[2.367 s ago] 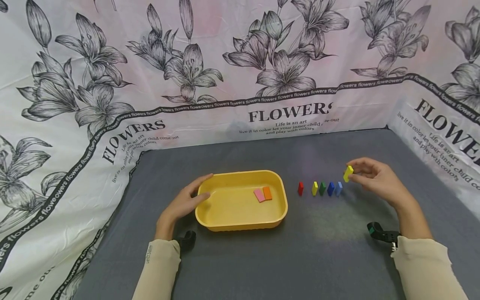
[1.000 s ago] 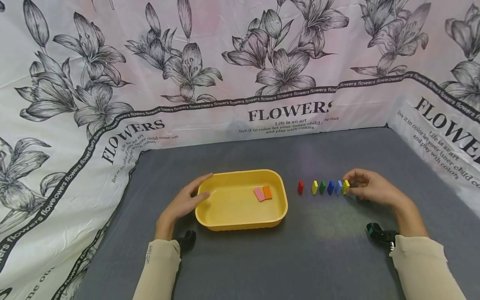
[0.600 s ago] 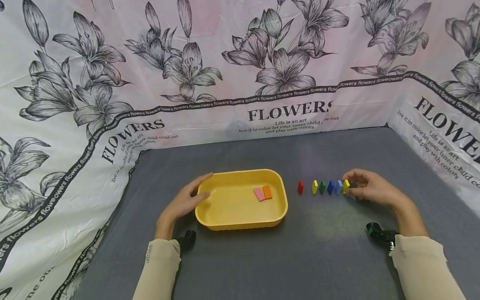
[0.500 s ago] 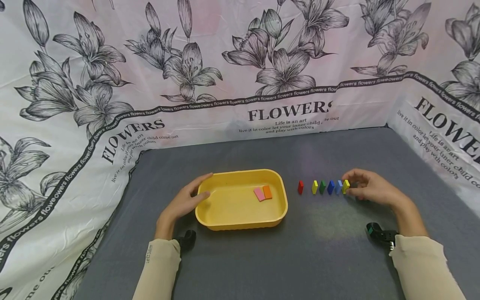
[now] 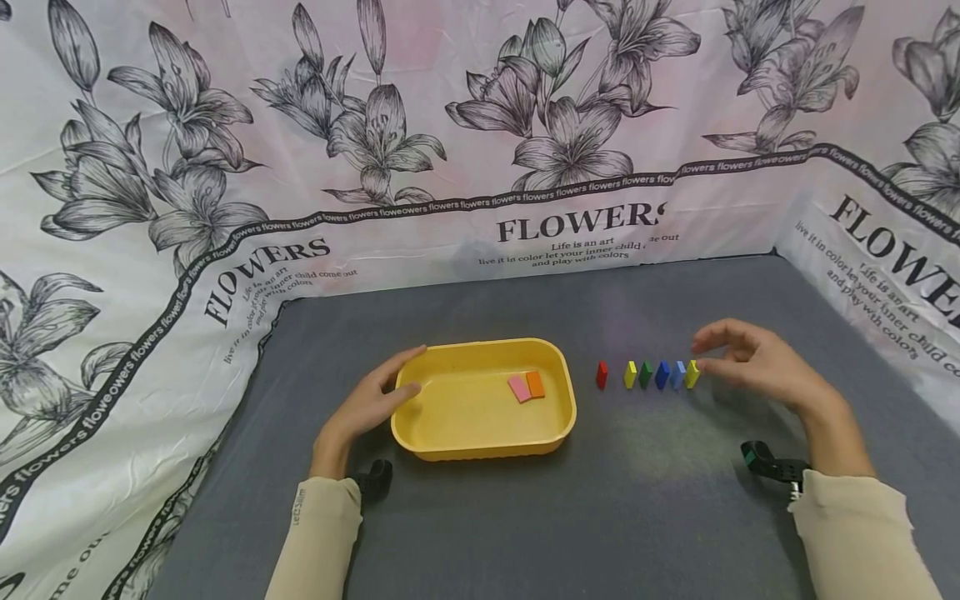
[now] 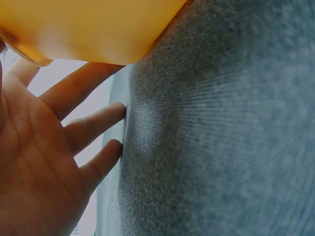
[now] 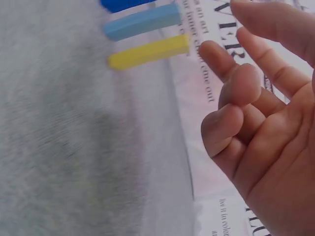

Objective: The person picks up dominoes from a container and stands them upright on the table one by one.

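Note:
My left hand point(image 5: 372, 397) holds the left end of a yellow plastic tub point(image 5: 480, 450), thumb over the rim and fingers outside; in the left wrist view the lower fingertips reach the cloth. Just right of the row's end is my right hand point(image 5: 757, 360), its fingers apart from the last yellow domino point(image 5: 692, 374). That domino stands upright beside a light blue domino point(image 5: 678, 375). Leftward follow a dark blue domino point(image 5: 662, 375), a green domino point(image 5: 646, 374), another yellow domino point(image 5: 630, 374) and, after a wider gap, a red domino point(image 5: 602, 375).
Inside the tub lie a pink domino point(image 5: 519, 388) and an orange domino point(image 5: 535, 385). Dark grey cloth point(image 5: 525, 533) covers the table. A white flower-printed sheet point(image 5: 420, 250) rises behind it and along both sides.
My right hand lowered a yellow domino to the right end of the row, stood it there, then let go and drew back up and right. The left hand stayed on the tub.

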Demonstrator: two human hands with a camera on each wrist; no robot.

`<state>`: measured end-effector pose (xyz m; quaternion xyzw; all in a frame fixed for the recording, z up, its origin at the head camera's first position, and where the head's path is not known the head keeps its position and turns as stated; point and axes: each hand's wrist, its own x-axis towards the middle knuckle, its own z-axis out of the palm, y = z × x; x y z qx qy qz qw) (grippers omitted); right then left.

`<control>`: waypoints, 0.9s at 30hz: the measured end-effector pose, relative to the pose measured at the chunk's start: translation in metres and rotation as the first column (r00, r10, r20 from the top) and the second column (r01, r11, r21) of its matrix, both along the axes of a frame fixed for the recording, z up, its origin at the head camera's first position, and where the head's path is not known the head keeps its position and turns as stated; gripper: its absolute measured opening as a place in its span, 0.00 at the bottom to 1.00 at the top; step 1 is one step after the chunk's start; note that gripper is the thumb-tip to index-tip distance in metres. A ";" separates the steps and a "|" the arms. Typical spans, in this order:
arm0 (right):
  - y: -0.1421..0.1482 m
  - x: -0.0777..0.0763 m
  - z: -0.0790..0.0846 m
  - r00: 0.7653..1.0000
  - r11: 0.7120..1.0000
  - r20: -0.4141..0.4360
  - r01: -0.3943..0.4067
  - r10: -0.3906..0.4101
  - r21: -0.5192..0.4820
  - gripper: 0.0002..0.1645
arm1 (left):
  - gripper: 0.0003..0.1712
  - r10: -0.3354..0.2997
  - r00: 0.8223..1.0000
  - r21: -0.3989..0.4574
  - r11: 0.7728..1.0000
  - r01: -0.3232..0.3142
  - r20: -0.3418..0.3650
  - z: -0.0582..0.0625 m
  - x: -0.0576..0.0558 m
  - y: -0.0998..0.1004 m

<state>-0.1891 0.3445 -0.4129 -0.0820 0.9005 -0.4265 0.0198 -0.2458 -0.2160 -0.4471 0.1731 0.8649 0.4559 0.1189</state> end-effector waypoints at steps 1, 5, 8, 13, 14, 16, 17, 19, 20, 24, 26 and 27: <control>0.000 0.000 0.002 1.000 1.000 -0.015 0.000 0.000 -0.010 0.22 | 0.36 0.001 1.000 0.000 1.000 -0.001 0.000 0.000 0.000 0.000; -0.005 0.002 0.010 0.998 0.998 -0.058 0.000 -0.003 -0.056 0.21 | 0.35 0.000 1.000 -0.013 1.000 0.000 -0.010 -0.001 -0.002 0.000; -0.013 0.003 0.015 0.996 0.997 -0.079 0.039 -0.045 -0.071 0.20 | 0.35 -0.003 1.000 -0.024 1.000 0.003 -0.023 -0.002 -0.002 -0.001; -0.034 0.004 0.021 0.989 0.995 -0.128 0.066 -0.076 -0.080 0.17 | 0.34 0.000 1.000 -0.034 0.999 -0.001 -0.021 -0.002 -0.002 -0.001; -0.039 0.004 0.022 0.988 0.995 -0.140 0.056 -0.068 -0.085 0.16 | 0.34 0.000 1.000 -0.035 0.999 -0.001 -0.019 -0.002 -0.002 -0.001; -0.047 0.003 0.024 0.986 0.996 -0.166 0.016 -0.031 -0.086 0.16 | 0.34 0.003 1.000 -0.032 0.999 -0.004 -0.015 -0.002 -0.002 -0.001; -0.051 0.003 0.025 0.983 0.996 -0.181 -0.003 -0.013 -0.086 0.16 | 0.34 0.002 1.000 -0.031 1.000 -0.003 -0.015 -0.002 -0.002 -0.001; -0.056 0.004 0.027 0.978 0.996 -0.206 -0.038 0.021 -0.083 0.16 | 0.34 -0.005 1.000 -0.027 1.000 0.005 -0.017 -0.002 -0.002 -0.001; -0.059 0.004 0.028 0.977 0.995 -0.213 -0.046 0.027 -0.084 0.16 | 0.34 -0.006 1.000 -0.025 1.000 0.006 -0.018 -0.002 -0.002 -0.001; -0.066 0.003 0.030 0.971 0.994 -0.233 -0.072 0.051 -0.084 0.16 | 0.34 -0.008 1.000 -0.028 1.000 0.007 -0.024 -0.002 -0.003 0.000; -0.070 0.001 0.029 0.970 0.993 -0.233 -0.085 0.063 -0.084 0.16 | 0.35 -0.003 1.000 -0.024 1.000 0.003 -0.020 -0.002 -0.003 0.000; -0.072 0.001 0.028 0.970 0.993 -0.233 -0.092 0.071 -0.080 0.16 | 0.35 -0.002 1.000 -0.022 1.000 0.002 -0.018 -0.002 -0.003 0.000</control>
